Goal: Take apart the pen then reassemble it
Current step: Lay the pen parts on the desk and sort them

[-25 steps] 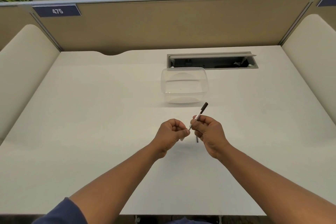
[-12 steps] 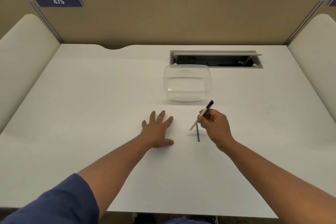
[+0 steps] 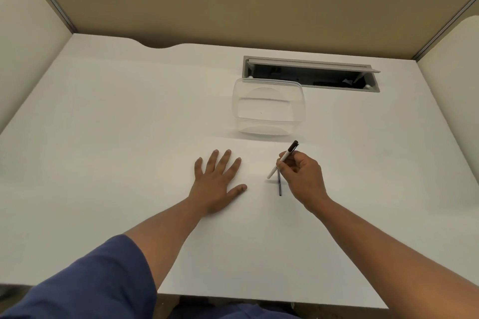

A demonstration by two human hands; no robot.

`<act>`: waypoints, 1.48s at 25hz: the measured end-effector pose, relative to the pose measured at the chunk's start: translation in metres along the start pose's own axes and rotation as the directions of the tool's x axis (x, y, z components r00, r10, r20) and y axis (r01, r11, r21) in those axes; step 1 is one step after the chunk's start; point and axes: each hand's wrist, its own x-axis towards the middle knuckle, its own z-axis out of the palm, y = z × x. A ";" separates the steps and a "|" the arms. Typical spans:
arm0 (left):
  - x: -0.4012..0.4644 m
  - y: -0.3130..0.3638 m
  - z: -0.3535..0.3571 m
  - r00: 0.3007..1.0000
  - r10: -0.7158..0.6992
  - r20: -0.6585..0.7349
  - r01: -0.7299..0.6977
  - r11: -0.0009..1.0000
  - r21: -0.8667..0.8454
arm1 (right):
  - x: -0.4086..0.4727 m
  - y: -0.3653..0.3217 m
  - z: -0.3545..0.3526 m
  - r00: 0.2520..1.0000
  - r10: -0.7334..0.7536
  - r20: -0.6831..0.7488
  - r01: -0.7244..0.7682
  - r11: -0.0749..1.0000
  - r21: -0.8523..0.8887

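My right hand [image 3: 303, 176] grips a white pen barrel [image 3: 283, 159] with a black end, tilted so the black end points up and away. Just below its lower tip a thin dark refill [image 3: 279, 185] lies on the white desk [image 3: 129, 137], partly hidden by my fingers. My left hand [image 3: 216, 181] rests flat on the desk to the left, palm down with fingers spread, holding nothing. Whether a small pen part lies under it cannot be seen.
A clear plastic container [image 3: 268, 110] stands just beyond the hands. Behind it an open cable tray [image 3: 309, 75] is set into the desk. Tan partition panels [image 3: 233, 2] wall in the back, with cream panels at both sides.
One second ago both hands were together on the pen. My left hand has let go and moved left, flat onto the desk. My right hand keeps the barrel, lowered slightly.
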 end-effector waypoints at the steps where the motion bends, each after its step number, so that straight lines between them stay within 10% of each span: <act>1: -0.001 -0.001 0.003 0.999 0.004 -0.034 -0.004 1.000 0.006 | 0.001 -0.001 0.001 1.000 -0.002 0.002 0.002 1.000 -0.002; 37: 0.000 -0.003 0.011 0.990 0.009 -0.143 -0.010 1.000 -0.004 | -0.013 0.006 0.003 0.986 -0.128 0.105 0.147 0.968 -0.202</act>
